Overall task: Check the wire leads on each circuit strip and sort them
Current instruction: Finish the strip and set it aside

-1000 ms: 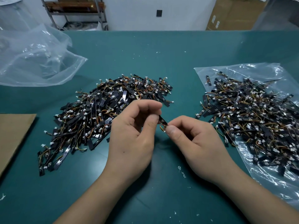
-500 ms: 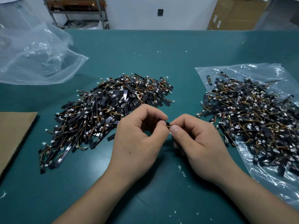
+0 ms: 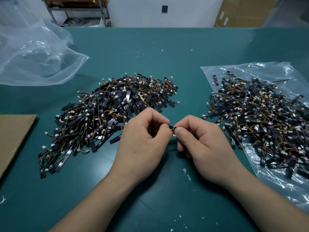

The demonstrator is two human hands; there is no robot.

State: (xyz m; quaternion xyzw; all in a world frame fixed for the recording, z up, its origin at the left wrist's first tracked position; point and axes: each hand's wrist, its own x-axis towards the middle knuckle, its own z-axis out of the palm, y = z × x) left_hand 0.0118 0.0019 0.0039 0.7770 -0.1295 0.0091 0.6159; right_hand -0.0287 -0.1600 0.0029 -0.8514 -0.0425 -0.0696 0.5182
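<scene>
Now that the hands have drawn closer together than a second ago, the circuit strip is almost hidden between them. The left hand pinches one end and the right hand pinches the wire-lead end, above the near middle of the desk. Probably the leads are being tested. Sorting follows, into the loose heap on the left or the bagged heap at the right edge.

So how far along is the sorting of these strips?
Perhaps halfway. One heap of strips lies on the table, a similar heap on a plastic bag; which one is already checked I cannot tell. The left hand and right hand pinch one strip between them.
</scene>
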